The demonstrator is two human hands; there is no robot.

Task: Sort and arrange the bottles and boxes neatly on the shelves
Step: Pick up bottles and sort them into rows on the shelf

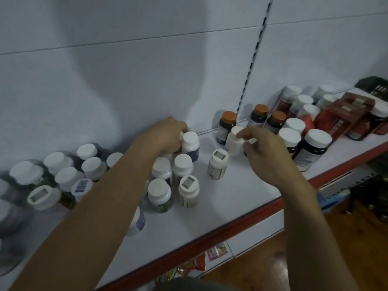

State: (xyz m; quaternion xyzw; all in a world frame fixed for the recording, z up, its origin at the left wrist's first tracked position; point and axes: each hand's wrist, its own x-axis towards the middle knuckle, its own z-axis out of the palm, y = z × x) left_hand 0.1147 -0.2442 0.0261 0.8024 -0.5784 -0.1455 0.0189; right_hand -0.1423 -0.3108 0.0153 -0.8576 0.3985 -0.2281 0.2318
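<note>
My left hand (pixel 168 135) reaches to the back of the white shelf (pixel 220 206) and is closed around a bottle that it mostly hides, beside a white-capped bottle (pixel 190 144). My right hand (pixel 264 152) holds a tilted white bottle (pixel 235 141) between thumb and fingers, just in front of an orange-capped dark bottle (pixel 227 126). A lone white bottle with a green sticker on its cap (pixel 218 163) stands between my hands. A cluster of white-capped bottles (pixel 178 181) stands below my left hand.
More white-capped bottles (pixel 63 175) crowd the shelf's left part. At the right stand two more orange-capped bottles (pixel 267 118), dark bottles with white caps (pixel 312 148) and red boxes (pixel 344 114). The shelf's red front edge (pixel 241 223) runs diagonally; packets (pixel 216 250) lie below.
</note>
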